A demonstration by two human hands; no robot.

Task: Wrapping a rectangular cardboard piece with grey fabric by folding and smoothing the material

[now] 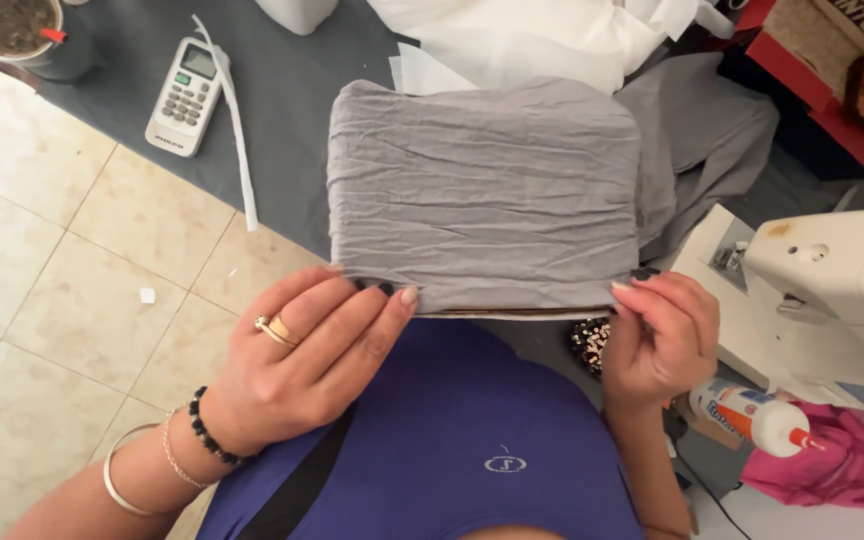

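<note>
In the middle of the frame a grey crinkled cloth (pixel 482 195) lies stretched flat over a board-like piece, its near edge running across the centre just above the person's purple shirt (pixel 452 440). A thin brown edge shows under that near hem. The left hand (pixel 302 350) sits at lower left of centre, fingers (pixel 352 310) laid close together and pressed along the cloth's lower left corner — thumb tip at the hem, dark-painted nails touching the fabric. It wears a gold ring, and the wrist carries a black bead bracelet and thin bangles. The right hand (pixel 657 335) is at lower right of centre, fingers curled together and pinching the cloth's lower right corner.

Below the right hand's thumb a small sequined patch (pixel 590 345) shows. At lower right a white glue bottle with an orange tip (pixel 757 415) lies beside a pink cloth (pixel 842 465). A white sewing machine (pixel 832 290) fills the right edge. More grey fabric (pixel 702 140) trails toward upper right, and white cloth (pixel 552 35) is heaped at top centre. At upper left, on the dark grey table cover (pixel 282 110), a white remote control (pixel 185 97) rests next to a long white strip (pixel 235 130) — a cup (pixel 17 30) stands in the far corner. Beige floor tiles (pixel 42 280) fill the left side
</note>
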